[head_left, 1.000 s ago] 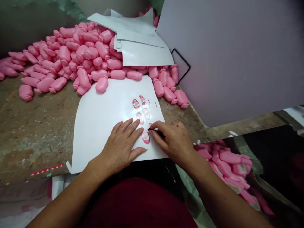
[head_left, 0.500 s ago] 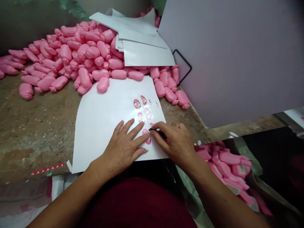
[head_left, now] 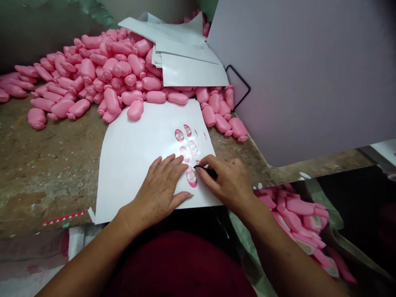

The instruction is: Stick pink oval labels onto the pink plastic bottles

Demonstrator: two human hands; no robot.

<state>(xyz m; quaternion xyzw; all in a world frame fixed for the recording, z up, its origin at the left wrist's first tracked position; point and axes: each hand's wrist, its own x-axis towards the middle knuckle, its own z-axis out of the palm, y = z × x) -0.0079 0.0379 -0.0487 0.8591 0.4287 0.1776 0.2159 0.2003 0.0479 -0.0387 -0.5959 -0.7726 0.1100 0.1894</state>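
A white backing sheet [head_left: 136, 156] lies on the worn table, with a few pink oval stickers [head_left: 191, 177] near its right side. My left hand [head_left: 161, 187] rests flat on the sheet, fingers stretched out beside the nearest sticker. My right hand [head_left: 227, 181] is closed in a pinch around a thin black tool [head_left: 204, 170], whose tip touches the upper edge of that sticker. A big heap of pink plastic bottles [head_left: 105, 70] fills the far part of the table.
A stack of empty white sheets [head_left: 185, 57] lies on the bottle heap. A large pale board [head_left: 303, 74] stands at the right, with a black wire clip [head_left: 239, 82] by its edge. Labelled pink bottles [head_left: 297, 214] lie in a bin at lower right.
My left fingers slid over the nearest sticker and then drew back, so it shows again. The right hand and black tool stayed at its upper edge.
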